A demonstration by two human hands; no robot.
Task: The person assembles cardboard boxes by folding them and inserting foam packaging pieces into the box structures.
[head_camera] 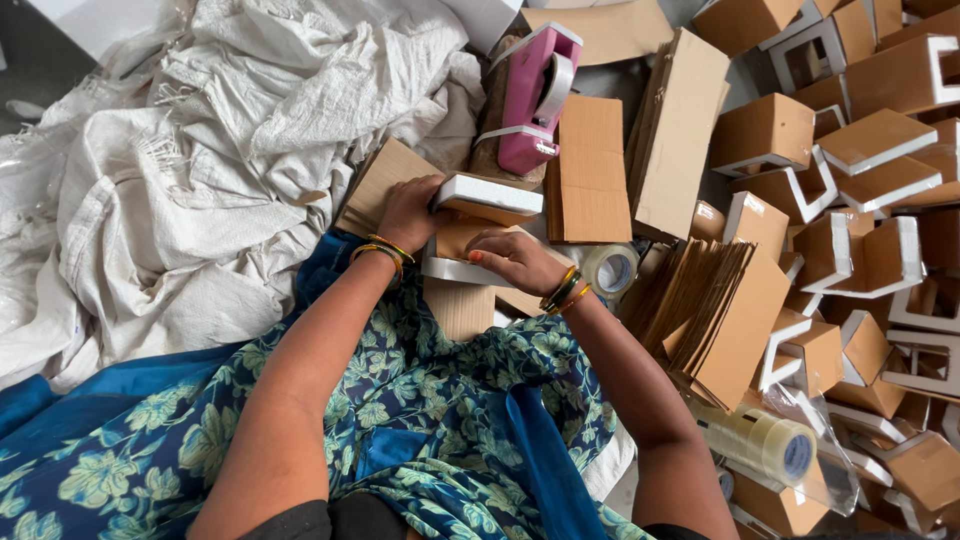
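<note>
Held between both hands over the lap: a foam-and-cardboard corner piece (480, 225), white foam edges with brown cardboard faces, bent into an open bracket. Upper white bar (490, 192) long axis running left to right across the view, tilted slightly down toward the right; lower white bar (455, 270) roughly parallel below it, open side facing right and toward the pink tape dispenser (535, 95).

Left hand (408, 212) clasped on the left end of the upper bar, fingers (428, 190) wrapped over its near corner, thumb side hidden behind the piece. Right hand (512, 258) laid flat-curled on the cardboard face between the two bars, fingers (485, 245) pressing down on it, fingertips pointing left toward the other hand. Piece thus in front of the left fingers and beneath the right ones, touching both. Bangles on both wrists.

Beneath the piece, flat cardboard sheets (590, 170) stacked just beside the dispenser. Clear tape roll (610, 268) just right of the right wrist; another tape roll (765, 442) lower right, in clear wrapping. Heap of finished corner pieces (860, 200) filling the right side. Crumpled white woven sacks (230, 140) spread across the left. Blue floral cloth (420, 400) covering the lap.
</note>
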